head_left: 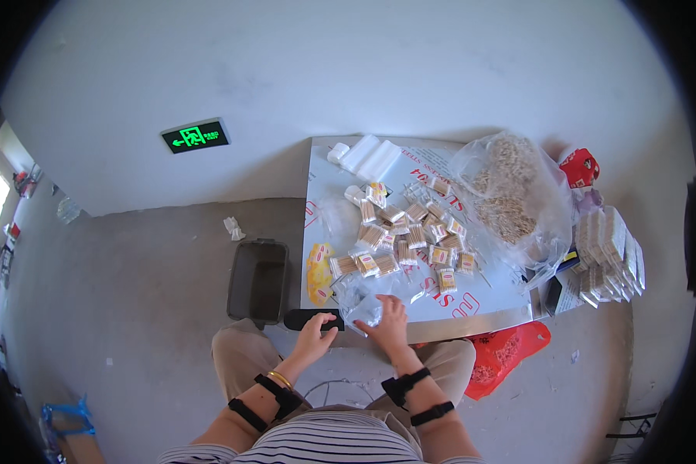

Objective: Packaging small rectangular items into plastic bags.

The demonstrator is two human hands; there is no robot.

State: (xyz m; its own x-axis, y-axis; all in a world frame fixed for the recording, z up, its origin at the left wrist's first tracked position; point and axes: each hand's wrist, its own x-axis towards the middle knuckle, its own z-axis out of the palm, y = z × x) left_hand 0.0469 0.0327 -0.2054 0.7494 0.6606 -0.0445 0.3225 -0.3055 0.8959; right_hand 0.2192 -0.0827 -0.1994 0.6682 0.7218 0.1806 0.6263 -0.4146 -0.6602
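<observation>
At the table's near edge my right hand (389, 325) grips a crumpled clear plastic bag (368, 311) between thumb and fingers. To its left, my left hand (315, 340) is held with thumb and fingers apart and nothing in it, beside a flat black object (298, 319) at the table edge. Just beyond my hands lie several small clear packs of thin wooden sticks (404, 232), some with yellow-and-white labels. A yellow printed sheet or label pile (319, 274) sits at the table's left edge.
The metal-topped table (487, 298) carries rolled clear plastic bags (370, 157), a big bag of loose sticks (510, 197) and stacked packed bundles (607, 247) at the right. A dark bin (241, 267) stands on the floor at left; a red bag (518, 348) lies beneath the table.
</observation>
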